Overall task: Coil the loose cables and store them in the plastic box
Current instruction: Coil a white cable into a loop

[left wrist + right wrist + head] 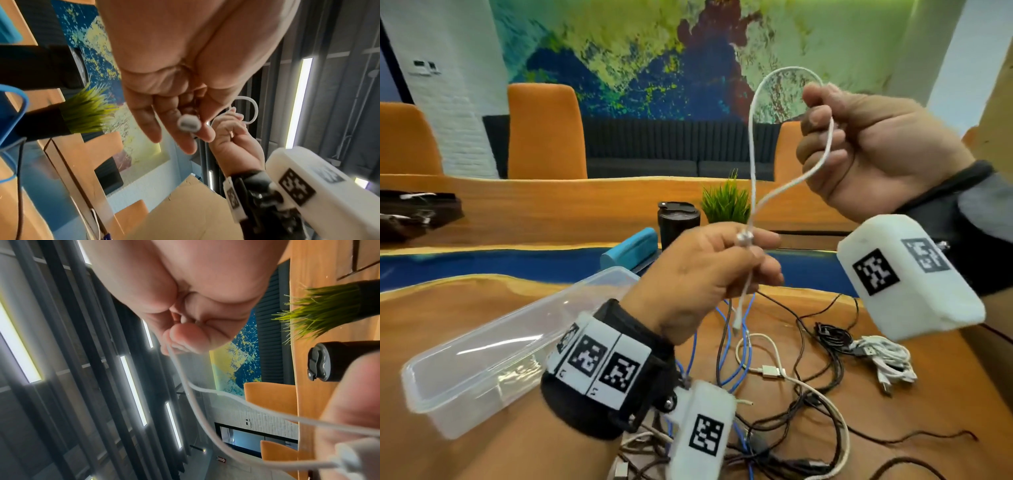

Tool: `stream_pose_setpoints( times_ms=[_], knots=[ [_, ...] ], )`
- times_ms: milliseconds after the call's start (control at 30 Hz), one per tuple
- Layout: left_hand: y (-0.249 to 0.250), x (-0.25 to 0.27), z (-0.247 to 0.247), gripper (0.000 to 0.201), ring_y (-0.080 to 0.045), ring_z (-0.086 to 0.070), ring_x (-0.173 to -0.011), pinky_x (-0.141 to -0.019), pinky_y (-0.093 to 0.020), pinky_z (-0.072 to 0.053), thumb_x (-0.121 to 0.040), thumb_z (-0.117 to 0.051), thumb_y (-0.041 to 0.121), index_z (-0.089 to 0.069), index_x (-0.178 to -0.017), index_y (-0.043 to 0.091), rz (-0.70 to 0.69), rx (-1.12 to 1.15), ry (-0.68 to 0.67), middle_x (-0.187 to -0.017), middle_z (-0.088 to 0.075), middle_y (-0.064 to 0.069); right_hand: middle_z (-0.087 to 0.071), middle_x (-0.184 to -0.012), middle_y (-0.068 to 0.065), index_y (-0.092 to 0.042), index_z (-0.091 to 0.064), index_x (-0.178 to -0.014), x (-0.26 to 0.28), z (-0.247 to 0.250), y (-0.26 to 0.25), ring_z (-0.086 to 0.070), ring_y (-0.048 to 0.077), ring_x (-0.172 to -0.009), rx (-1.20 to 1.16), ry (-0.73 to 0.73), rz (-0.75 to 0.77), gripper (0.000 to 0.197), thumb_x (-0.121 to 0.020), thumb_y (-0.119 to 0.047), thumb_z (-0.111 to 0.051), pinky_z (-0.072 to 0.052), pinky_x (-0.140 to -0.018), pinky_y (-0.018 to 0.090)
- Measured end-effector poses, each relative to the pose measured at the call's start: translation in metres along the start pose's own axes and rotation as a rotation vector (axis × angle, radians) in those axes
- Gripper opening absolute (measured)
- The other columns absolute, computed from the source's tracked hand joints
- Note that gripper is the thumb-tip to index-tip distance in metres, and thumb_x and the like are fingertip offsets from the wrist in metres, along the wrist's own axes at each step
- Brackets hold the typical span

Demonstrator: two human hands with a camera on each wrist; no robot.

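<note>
A thin white cable (753, 161) loops in the air between both hands. My left hand (722, 270) pinches its doubled strands below, with a white connector (188, 124) showing at the fingertips and one end dangling down. My right hand (859, 147), raised at the upper right, grips the top of the loop (185, 379) in curled fingers. The clear plastic box (493, 349) lies at the lower left on the wooden table (448, 308); nothing plainly shows inside it. A tangle of black, blue and white cables (784, 377) lies under the hands.
A bundled white cable (883, 359) lies at the right of the tangle. Behind stand a black tumbler (678, 222), a small green plant (726, 198) and a teal case (630, 248). Orange chairs (546, 130) line the far side.
</note>
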State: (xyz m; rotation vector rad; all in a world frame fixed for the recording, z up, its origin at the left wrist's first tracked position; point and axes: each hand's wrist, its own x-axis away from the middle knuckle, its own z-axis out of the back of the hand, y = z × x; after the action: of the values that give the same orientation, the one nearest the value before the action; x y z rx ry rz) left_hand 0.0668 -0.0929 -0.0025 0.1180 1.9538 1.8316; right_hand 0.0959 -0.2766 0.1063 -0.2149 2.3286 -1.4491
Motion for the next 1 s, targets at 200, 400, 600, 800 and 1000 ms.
stream_pose_setpoints(
  times_ms=[200, 400, 600, 800, 1000],
  knots=[
    [0.012, 0.001, 0.022, 0.026, -0.024, -0.073, -0.079, -0.078, -0.036, -0.059, -0.097, -0.053, 0.003, -0.058, -0.122, 0.009, -0.025, 0.09, 0.041, -0.093, -0.076, -0.014, -0.056, -0.065, -0.002, -0.009, -0.057, -0.086, -0.005, 0.012, 0.001, -0.05, 0.003, -0.05, -0.214, 0.277, -0.011, 0.011, -0.095, -0.013, -0.054, -0.045, -0.044, 0.013],
    [0.016, 0.001, 0.032, 0.021, -0.018, -0.07, -0.069, -0.068, -0.028, -0.058, -0.096, -0.054, 0.003, -0.061, -0.116, 0.004, -0.004, 0.129, 0.024, -0.091, -0.075, -0.013, -0.061, -0.069, 0.005, -0.003, -0.058, -0.088, -0.009, 0.023, 0.005, -0.06, 0.01, -0.054, -0.349, 0.373, -0.004, 0.008, -0.086, -0.007, -0.064, -0.05, -0.048, 0.015],
    [0.015, 0.002, 0.046, 0.017, -0.022, -0.071, -0.076, -0.075, -0.03, -0.059, -0.096, -0.057, 0.005, -0.065, -0.112, 0.005, -0.007, -0.096, -0.012, -0.09, -0.075, -0.014, -0.06, -0.066, 0.005, -0.004, -0.055, -0.086, -0.005, 0.025, 0.005, -0.061, 0.009, -0.051, -0.375, 0.358, 0.01, 0.014, -0.077, -0.003, -0.065, -0.049, -0.048, 0.013],
    [0.011, -0.002, 0.037, 0.054, -0.006, -0.061, -0.114, -0.096, -0.024, -0.05, -0.087, -0.074, 0.03, -0.051, -0.135, 0.035, -0.138, -0.416, 0.114, -0.128, -0.06, 0.01, -0.059, -0.069, 0.005, -0.007, -0.054, -0.094, -0.003, -0.001, 0.025, -0.058, 0.008, -0.05, -0.234, 0.354, 0.011, 0.003, -0.095, -0.009, -0.055, -0.05, -0.047, 0.015],
    [0.016, 0.0, 0.036, 0.016, -0.026, -0.068, -0.093, -0.075, -0.015, -0.049, -0.097, -0.058, 0.009, -0.073, -0.099, 0.005, -0.299, -0.31, 0.119, -0.097, -0.075, -0.013, -0.057, -0.077, 0.009, -0.005, -0.053, -0.092, -0.001, -0.021, 0.041, -0.06, 0.01, -0.05, -0.212, 0.37, 0.024, 0.005, -0.097, -0.005, -0.051, -0.053, -0.049, 0.017]
  ],
)
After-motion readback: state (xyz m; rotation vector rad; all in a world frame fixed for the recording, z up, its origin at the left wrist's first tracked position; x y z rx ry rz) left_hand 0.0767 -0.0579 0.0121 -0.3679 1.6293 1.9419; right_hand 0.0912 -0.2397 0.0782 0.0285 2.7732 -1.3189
